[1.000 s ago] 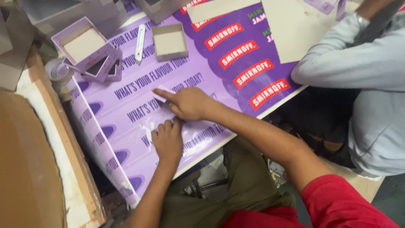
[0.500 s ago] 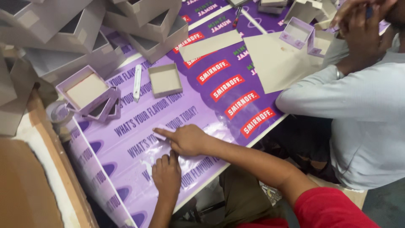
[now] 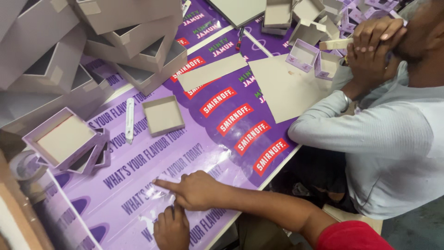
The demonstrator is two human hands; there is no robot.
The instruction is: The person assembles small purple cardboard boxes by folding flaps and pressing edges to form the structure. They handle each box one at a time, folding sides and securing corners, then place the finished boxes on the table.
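Low in the middle of the frame, the right hand [image 3: 199,190] lies on the purple printed sheet [image 3: 152,176] that covers the table [image 3: 277,164], forefinger stretched out toward the left and pressed to the sheet, the other fingers curled under and holding nothing. Just below it the left hand [image 3: 172,229] rests flat on the same sheet, fingers together, also holding nothing.

To press such a sheet well, the flat hand should pin it while the forefinger slides outward in one steady stroke, so that no ripple gets trapped.

Open room lies left of the fingertip, across the bare sheet. Farther up stand a shallow grey tray [image 3: 163,115] and a white slim tool [image 3: 130,119], well apart from both hands. At left, a purple-edged open box [image 3: 64,138] sits on others of its kind, near the sheet's left border. Upper left is crowded with stacked grey boxes [image 3: 125,41]. The table's near edge runs diagonally close to the right forearm, so little margin remains there. At right sits another person in a pale sleeve [image 3: 370,134], hands raised.
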